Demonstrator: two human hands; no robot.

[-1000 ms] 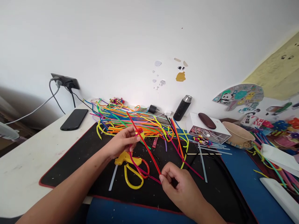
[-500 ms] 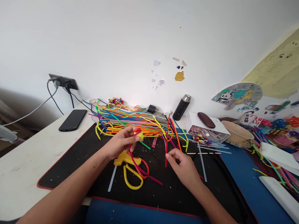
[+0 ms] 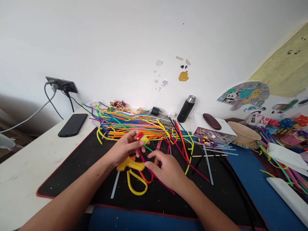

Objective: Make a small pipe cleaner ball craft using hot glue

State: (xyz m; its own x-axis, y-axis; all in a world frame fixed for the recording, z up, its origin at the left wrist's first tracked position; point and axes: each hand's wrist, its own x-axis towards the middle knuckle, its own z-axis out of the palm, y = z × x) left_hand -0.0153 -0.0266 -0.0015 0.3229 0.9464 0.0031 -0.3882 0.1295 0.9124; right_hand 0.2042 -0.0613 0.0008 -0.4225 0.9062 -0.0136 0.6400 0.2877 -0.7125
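My left hand point(image 3: 125, 147) pinches a small yellow coiled pipe-cleaner piece point(image 3: 143, 138) with a red and magenta wrap at its top. From it a magenta pipe-cleaner tail point(image 3: 166, 187) runs down to the right. My right hand point(image 3: 166, 168) is beside this tail, thumb and index finger apart; whether the thumb touches the tail I cannot tell. Below my left hand lie a yellow glue gun point(image 3: 131, 164), with a pale glue stick point(image 3: 115, 185) at its end, and scissors point(image 3: 137, 190) with yellow and red handles. A red pipe cleaner point(image 3: 170, 140) lies beyond my right hand.
Many coloured pipe cleaners point(image 3: 134, 123) are heaped along the wall. Behind stand a black thermos point(image 3: 186, 109) and a white box point(image 3: 196, 122) with a brown case point(image 3: 211, 121) on top. A phone point(image 3: 72, 125) lies left; a beige bowl point(image 3: 243, 133) stands right.
My right hand has let go of the red pipe cleaner, which now lies farther back, and has moved left to the magenta tail. The view has shifted slightly.
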